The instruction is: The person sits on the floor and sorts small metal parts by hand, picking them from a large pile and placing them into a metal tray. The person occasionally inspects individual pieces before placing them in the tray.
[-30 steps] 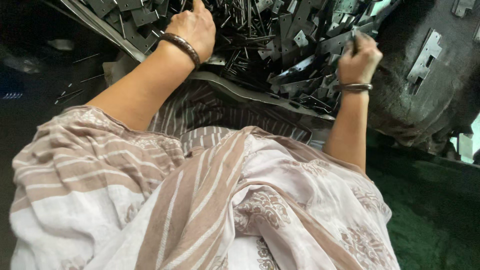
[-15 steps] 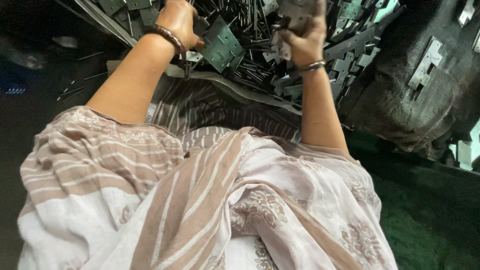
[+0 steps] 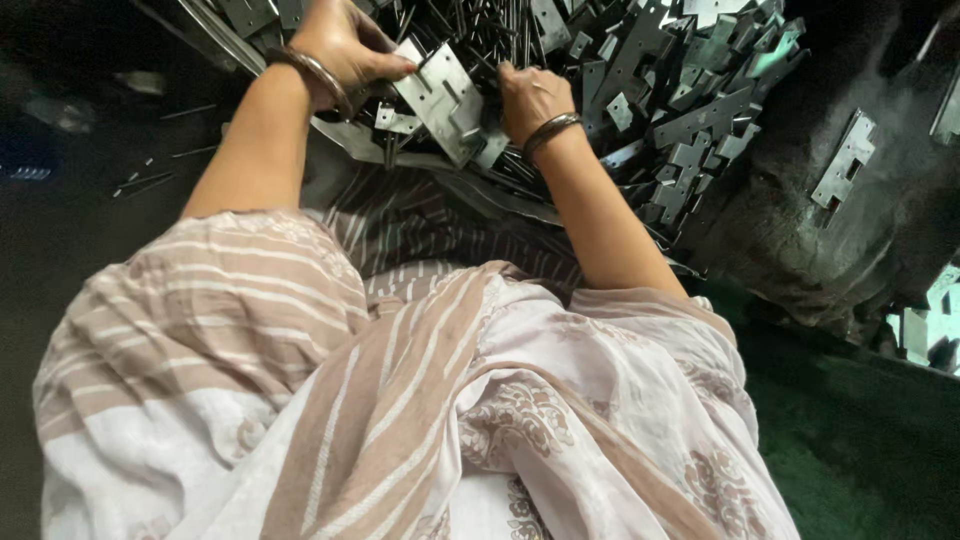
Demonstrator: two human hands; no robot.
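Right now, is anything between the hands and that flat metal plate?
Nothing visible. The left hand grips the plate at its left edge and the right hand touches its right edge, above the pile of metal parts.

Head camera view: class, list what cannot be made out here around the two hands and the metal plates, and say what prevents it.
- Left hand: fingertips cut off by the top edge.
- Right hand: fingers curl behind the flat metal plate, so its grip is hidden.
- Pile of metal plates: its far side runs past the top edge; thin rods among them are too small to count.
- Dark area at left: too dim to identify.
- Lap: covered by striped cloth.
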